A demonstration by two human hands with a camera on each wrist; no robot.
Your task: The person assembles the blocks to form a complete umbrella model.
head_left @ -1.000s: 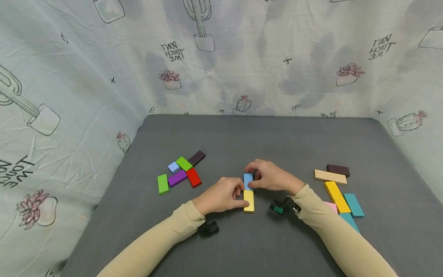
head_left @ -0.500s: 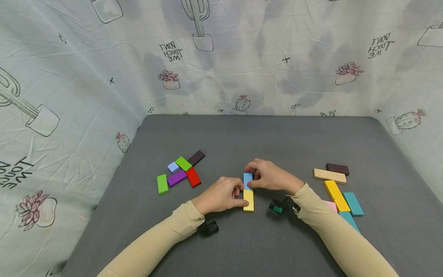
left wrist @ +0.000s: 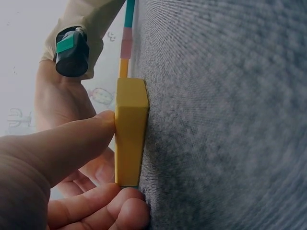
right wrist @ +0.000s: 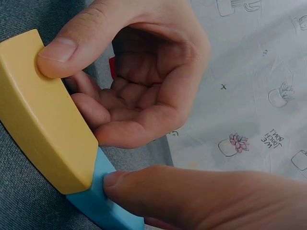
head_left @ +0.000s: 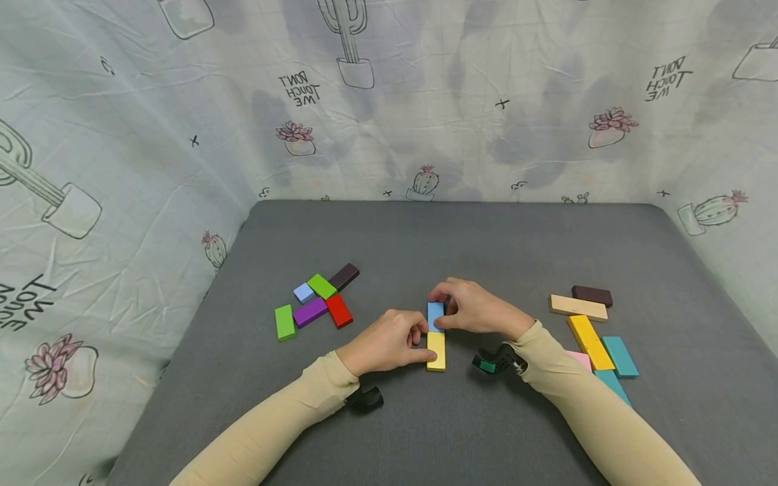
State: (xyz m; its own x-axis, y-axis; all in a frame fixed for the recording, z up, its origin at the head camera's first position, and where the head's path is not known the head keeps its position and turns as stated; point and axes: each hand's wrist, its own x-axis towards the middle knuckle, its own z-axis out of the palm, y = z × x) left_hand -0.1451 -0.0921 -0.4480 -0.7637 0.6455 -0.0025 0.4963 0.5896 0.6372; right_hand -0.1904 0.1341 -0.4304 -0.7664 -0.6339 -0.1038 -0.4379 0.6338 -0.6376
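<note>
On the grey table, a yellow block and a blue block lie end to end in one line, the blue one farther away. My left hand holds the yellow block from the left, its thumb on the top face and its curled fingers beside the end that meets the blue block. My right hand pinches the blue block between thumb and index finger. In the right wrist view, the ends of the yellow block and the blue block meet.
To the left lies a cluster of flat blocks, among them a purple block, a red block and a dark block. On the right are a yellow block, a beige block and teal ones, partly behind my right sleeve.
The head view has shifted very slightly. Both hands and the two blocks they hold stay in place.
</note>
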